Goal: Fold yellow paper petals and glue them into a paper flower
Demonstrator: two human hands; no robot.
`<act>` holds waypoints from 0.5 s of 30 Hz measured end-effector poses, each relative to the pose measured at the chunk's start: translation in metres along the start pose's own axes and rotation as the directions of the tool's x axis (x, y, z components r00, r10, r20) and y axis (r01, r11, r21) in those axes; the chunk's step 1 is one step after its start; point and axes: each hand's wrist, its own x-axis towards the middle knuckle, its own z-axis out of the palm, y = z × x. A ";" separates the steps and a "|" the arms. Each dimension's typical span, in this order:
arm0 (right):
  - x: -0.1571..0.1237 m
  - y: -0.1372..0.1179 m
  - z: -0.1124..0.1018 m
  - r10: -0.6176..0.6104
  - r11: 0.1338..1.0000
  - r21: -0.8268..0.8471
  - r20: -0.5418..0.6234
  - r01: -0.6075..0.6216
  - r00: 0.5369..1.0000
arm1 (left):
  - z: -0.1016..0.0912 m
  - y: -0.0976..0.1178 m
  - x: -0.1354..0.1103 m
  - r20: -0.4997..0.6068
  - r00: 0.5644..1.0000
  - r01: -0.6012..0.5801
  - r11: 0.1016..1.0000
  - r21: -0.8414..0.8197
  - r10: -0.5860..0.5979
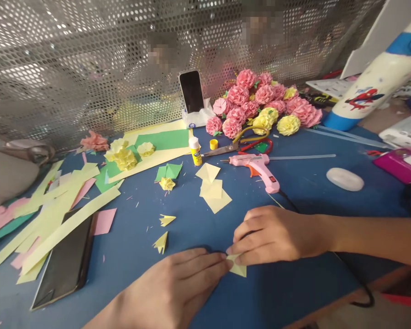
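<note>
A small folded piece of pale yellow paper (239, 269) lies on the blue table (287, 292) near its front edge. My left hand (178, 285) lies flat with its fingertips pressing the paper's left corner. My right hand (274, 235) comes in from the right, its fingers curled over and pinching the paper's top. Two folded yellow pieces (161, 242) (166, 220) lie just to the left. Yellow paper squares (214, 192) lie behind the hands.
A pink glue gun (258, 168), scissors (239, 144) and a glue stick (195, 151) lie mid-table. Pink and yellow paper flowers (260, 107) are heaped at the back. A black phone (65, 265) and yellow paper strips (55, 214) lie left. Another phone (192, 91) stands upright against perforated mesh.
</note>
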 end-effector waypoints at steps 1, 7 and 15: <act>-0.001 0.000 0.000 -0.002 1.000 -0.004 -0.003 0.002 1.000 | 0.000 0.000 0.000 0.009 1.000 0.008 1.000 -0.020 -0.008; -0.002 0.001 0.001 -0.005 1.000 0.017 -0.018 0.005 1.000 | -0.003 -0.001 0.002 0.027 0.999 0.048 0.996 -0.078 -0.046; -0.002 0.001 0.003 -0.014 1.000 0.027 -0.037 0.015 0.999 | -0.004 0.001 0.005 0.065 0.997 -0.040 0.999 0.037 0.038</act>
